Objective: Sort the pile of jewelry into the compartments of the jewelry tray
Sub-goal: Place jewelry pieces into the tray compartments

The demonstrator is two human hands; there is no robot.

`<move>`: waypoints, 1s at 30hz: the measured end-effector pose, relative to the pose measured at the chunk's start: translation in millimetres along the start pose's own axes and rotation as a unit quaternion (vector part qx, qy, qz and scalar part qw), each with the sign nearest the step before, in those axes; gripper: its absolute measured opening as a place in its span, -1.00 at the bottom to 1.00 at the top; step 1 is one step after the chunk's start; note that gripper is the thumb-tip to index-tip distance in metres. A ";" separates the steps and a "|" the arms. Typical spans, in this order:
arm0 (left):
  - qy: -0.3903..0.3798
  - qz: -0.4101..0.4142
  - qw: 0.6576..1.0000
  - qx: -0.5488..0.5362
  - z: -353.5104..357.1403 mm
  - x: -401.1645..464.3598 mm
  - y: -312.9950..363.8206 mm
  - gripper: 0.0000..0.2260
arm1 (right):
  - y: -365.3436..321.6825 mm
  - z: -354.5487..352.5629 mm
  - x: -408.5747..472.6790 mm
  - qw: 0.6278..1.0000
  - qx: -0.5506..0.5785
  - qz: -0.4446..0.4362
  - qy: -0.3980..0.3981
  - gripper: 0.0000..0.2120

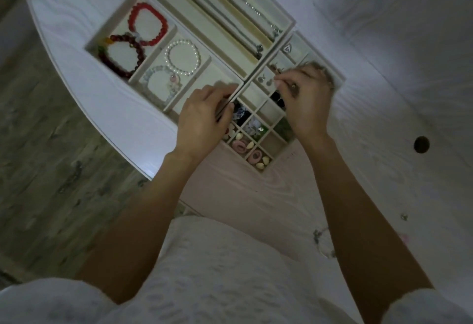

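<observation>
**Desk:** What's in shot?

**Photog:** Cream jewelry tray (pixel 256 1) set at an angle on a white table (pixel 384 93), seen from above. Bracelets sorted already: red bead bracelet (pixel 147 23) and dark red bracelet (pixel 122 56) share the far-left compartment, overlapping. Next compartment: pearl bracelet (pixel 182 57) w/ a pale blue bracelet (pixel 161 84) just beside it. Long slots at top hold thin chains (pixel 258 14), lying lengthwise.

**Desk:** Hands?

**Photog:** Both over the tray's small-grid section. Left hand (pixel 202 116) has fingers curled at the divider between the bracelet side and the grid; looks to pinch something thin there, but blurred, can't tell what. Right hand (pixel 304 101) fingers bent, pinching a small metallic piece (pixel 293 85) above the grid's upper cells; too small to ID.

**Desk:** Grid contents?

**Desk:** And anything left unsorted?

**Photog:** Grid: pink hair clips (pixel 242 145) and pale shell-like bits in the near cells, blue-white items mid, small studs (pixel 265 80) by the right fingertips. On the table near the right forearm: a thin wire-like piece (pixel 320 239) and a tiny item (pixel 404 216), well apart from the tray. Person's white top (pixel 217 272) fills the bottom.
</observation>
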State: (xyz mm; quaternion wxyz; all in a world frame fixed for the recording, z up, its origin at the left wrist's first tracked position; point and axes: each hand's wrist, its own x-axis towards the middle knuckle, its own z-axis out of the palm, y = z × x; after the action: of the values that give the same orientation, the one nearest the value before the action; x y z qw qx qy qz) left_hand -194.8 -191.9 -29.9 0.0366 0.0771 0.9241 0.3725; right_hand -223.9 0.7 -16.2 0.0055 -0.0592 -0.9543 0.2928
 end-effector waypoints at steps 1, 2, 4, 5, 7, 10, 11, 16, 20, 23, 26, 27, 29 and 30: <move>0.004 0.000 1.000 0.000 -0.2 0.7 -0.3 -0.72 | 1.5 -3.0 0.7 1.000 0.004 -0.003 0.008 -0.87; 0.008 0.002 1.000 0.000 -0.9 1.4 -0.4 -0.73 | 3.0 -6.3 1.3 1.000 0.007 -0.005 0.014 -0.87; 0.011 0.003 1.000 -0.001 -1.8 3.5 -1.5 -0.74 | 4.4 -10.3 2.5 1.000 -0.002 -0.015 0.013 -0.87; 0.009 0.003 1.000 -0.003 -2.3 4.9 -2.1 -0.75 | 3.4 -10.9 3.6 1.000 -0.013 -0.019 0.008 -0.87; 0.004 0.001 1.000 -0.009 -2.2 7.3 -4.2 -0.76 | -1.2 -9.4 6.1 0.999 -0.039 -0.032 0.000 -0.89; 0.008 0.003 1.000 -0.018 -2.4 8.8 -6.0 -0.77 | -10.2 -5.5 8.8 0.993 -0.100 -0.056 -0.018 -0.91; 0.009 0.003 1.000 -0.020 -2.4 8.8 -5.7 -0.77 | -12.7 -4.4 9.4 0.990 -0.127 -0.057 -0.021 -0.90; 0.010 0.000 1.000 -0.019 -1.4 9.2 -6.5 -0.77 | -27.4 4.9 12.5 0.965 -0.259 -0.033 -0.010 -0.82; 0.010 -0.001 1.000 -0.026 -1.4 9.9 -6.8 -0.78 | -29.2 8.0 15.2 0.968 -0.248 -0.010 -0.026 -0.81; 0.012 -0.004 0.999 -0.029 -1.3 10.5 -6.7 -0.77 | -26.2 7.9 14.2 0.975 -0.217 -0.035 -0.031 -0.81; 0.014 -0.001 0.999 -0.030 -1.1 10.0 -6.3 -0.77 | -24.7 7.9 13.1 0.979 -0.198 -0.051 -0.021 -0.83; 0.015 0.000 0.999 -0.030 -1.1 10.0 -6.4 -0.77 | -24.3 8.6 12.5 0.979 -0.195 -0.050 -0.020 -0.83; 0.017 0.001 0.999 -0.027 -0.7 10.1 -6.7 -0.78 | -23.6 10.7 11.2 0.983 -0.180 -0.044 -0.016 -0.85; 0.018 0.001 0.999 -0.028 -0.5 9.8 -6.5 -0.78 | -23.8 11.8 10.1 0.985 -0.168 -0.041 -0.012 -0.87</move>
State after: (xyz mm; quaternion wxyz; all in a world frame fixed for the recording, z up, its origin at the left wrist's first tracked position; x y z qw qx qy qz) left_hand -205.3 -195.2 -34.2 0.0219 0.0699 0.9138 0.3995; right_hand -237.0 -24.3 -13.0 -0.0042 -0.0162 -0.9915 0.1287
